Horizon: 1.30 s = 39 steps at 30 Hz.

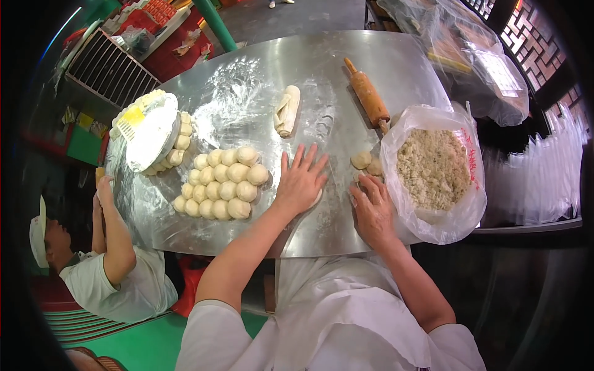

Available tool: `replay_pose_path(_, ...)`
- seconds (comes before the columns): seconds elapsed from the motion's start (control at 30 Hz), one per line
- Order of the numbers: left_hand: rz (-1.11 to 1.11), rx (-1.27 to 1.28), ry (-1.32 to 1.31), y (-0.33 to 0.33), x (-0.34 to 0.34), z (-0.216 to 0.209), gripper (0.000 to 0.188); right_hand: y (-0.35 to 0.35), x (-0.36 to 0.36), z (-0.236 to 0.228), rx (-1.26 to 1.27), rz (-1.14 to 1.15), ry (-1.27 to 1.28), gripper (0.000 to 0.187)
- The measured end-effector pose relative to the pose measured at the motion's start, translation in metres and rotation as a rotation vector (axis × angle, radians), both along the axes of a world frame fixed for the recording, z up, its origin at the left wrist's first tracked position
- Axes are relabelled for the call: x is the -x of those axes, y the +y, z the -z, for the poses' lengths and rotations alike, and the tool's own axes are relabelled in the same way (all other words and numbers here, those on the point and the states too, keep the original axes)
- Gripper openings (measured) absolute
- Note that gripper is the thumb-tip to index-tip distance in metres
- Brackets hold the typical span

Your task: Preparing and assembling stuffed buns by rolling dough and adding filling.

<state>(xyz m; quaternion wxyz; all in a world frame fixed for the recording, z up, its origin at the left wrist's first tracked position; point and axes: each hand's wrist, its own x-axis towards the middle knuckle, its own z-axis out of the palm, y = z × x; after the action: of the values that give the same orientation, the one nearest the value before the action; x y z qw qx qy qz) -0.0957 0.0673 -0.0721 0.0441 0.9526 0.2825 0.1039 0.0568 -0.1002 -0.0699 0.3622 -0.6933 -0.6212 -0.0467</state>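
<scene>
- Apron [352, 297]: white, worn by the person, at the near edge of the table [328, 59], which has a bare metal top.
- Right hand [374, 213]: palm down at the near right of the table, fingers bent; the fingers hide what lies beneath, so whether they grip anything cannot be told.
- Left hand [301, 182]: palm down, fingers extended and spread apart, not clamped. A pale edge [318, 198] shows beside the palm; it may be dough, but the hand covers most of it.
- Filling [433, 162]: pale and crumbly, inside a clear bag [448, 230] with its mouth open, to the right of the right hand.
- Lumps [375, 166]: small dough pieces, just beyond the right fingertips, between the two hands and the bag.
- Dough balls [221, 174]: set in close, touching rows, left of the left hand.
- Co-worker [120, 284]: at the left end of the table, forearms raised.
- Basin [148, 139]: white, tilted, at the far left; a yellow scraper [131, 117] rests on it, and further balls [183, 142] lie around its base.
- Dough roll [288, 111]: beyond the left fingertips, lengthwise, apart from the hand.
- Rolling pin [369, 98]: wooden, slanted, near handle just beside the bag.
- Flour [238, 83]: scattered over the far left of the table.
</scene>
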Motion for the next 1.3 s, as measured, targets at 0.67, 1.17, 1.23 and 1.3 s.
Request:
replay_pose_path(0.67, -0.325, 1.189, -0.718, -0.027, 0.025, -0.037, 0.029, -0.055, -0.140, -0.028, 0.407, 0.377, -0.076, 0.051)
replay_pose_path(1.17, -0.042, 1.791, -0.827, -0.079, -0.143, -0.075, 0.028, -0.041, -0.157, -0.038, 0.382, 0.243, 0.051, 0.035)
replay_pose_path(1.23, -0.114, 1.738, -0.827, -0.076, -0.149, -0.070, 0.028, -0.047, -0.152, -0.078, 0.292, 0.190, 0.295, 0.037)
replay_pose_path(1.3, -0.082, 1.834, -0.840, -0.074, -0.157, -0.070, 0.032, -0.049, -0.147, -0.105, 0.307, 0.122, 0.359, 0.038)
